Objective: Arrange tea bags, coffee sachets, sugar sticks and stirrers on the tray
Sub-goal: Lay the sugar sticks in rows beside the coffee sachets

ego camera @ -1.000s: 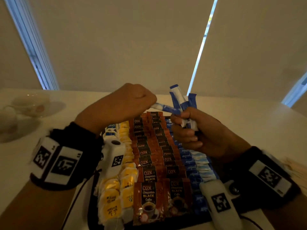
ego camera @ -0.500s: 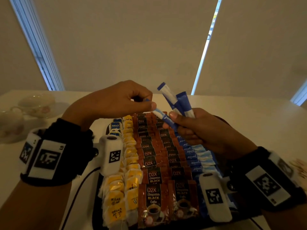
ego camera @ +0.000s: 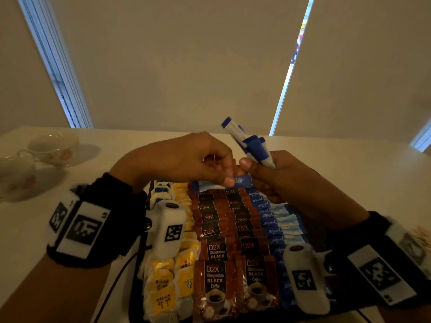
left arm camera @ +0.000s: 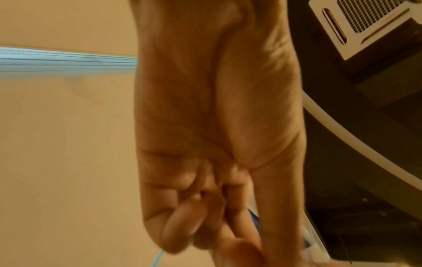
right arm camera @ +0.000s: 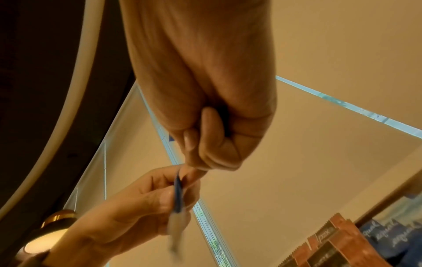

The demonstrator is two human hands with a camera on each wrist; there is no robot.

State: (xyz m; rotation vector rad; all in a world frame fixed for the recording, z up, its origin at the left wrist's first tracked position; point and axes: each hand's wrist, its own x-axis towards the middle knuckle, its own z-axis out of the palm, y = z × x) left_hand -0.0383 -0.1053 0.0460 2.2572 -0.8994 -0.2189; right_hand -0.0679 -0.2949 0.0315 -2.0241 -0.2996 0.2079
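Observation:
A dark tray (ego camera: 134, 306) holds rows of yellow tea bags (ego camera: 163, 283), brown coffee sachets (ego camera: 214, 276) and blue sugar sachets (ego camera: 270, 222). My left hand (ego camera: 227, 180) pinches one blue sugar stick (ego camera: 241, 181), which lies crosswise just above the far end of the coffee rows. In the right wrist view the same blue stick (right arm camera: 178, 195) shows edge-on between the left fingers. My right hand (ego camera: 256, 169) grips a bundle of blue and white sugar sticks (ego camera: 251, 145) that stand upright out of the fist, right beside the left hand.
Teacups on a saucer (ego camera: 53, 148) stand on the white table at the far left. Pale wooden stirrers (ego camera: 419, 234) lie at the right edge behind my right wrist. Window blinds fill the background.
My left hand has drawn one stick out of the right hand's bundle and lowered it flat toward the tray's far end. The right hand still holds the rest upright.

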